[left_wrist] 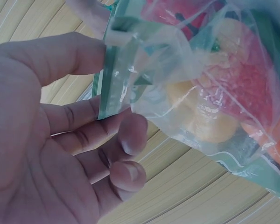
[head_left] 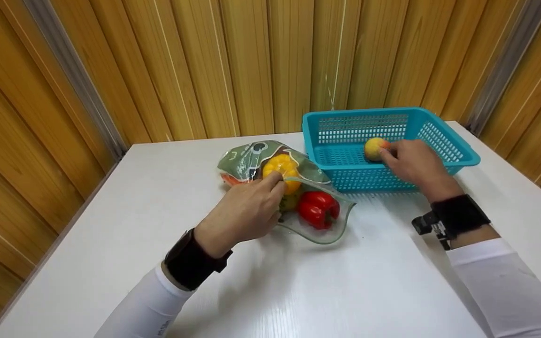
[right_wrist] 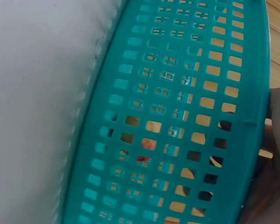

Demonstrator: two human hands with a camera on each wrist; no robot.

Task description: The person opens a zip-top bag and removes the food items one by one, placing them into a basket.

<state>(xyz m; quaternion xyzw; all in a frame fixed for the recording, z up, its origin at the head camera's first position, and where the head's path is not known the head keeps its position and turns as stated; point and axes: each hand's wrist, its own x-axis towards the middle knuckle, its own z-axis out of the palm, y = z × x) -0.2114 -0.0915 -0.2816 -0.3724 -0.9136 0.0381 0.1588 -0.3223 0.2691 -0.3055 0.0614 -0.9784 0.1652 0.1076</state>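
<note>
My left hand pinches the zip edge of a clear and green zip bag between thumb and fingers; the other fingers hang loosely curled in the left wrist view. Inside the bag lie a yellow bell pepper and, close to the open mouth, a red bell pepper. Something orange shows at the bag's far left. My right hand reaches over the near rim of a blue-green basket and holds a round yellow-red fruit, thumb on its near side. In the right wrist view the basket wall mostly hides the fruit.
A white table carries the bag and the basket, which stand side by side. Wood-patterned panels rise behind the table and along both sides.
</note>
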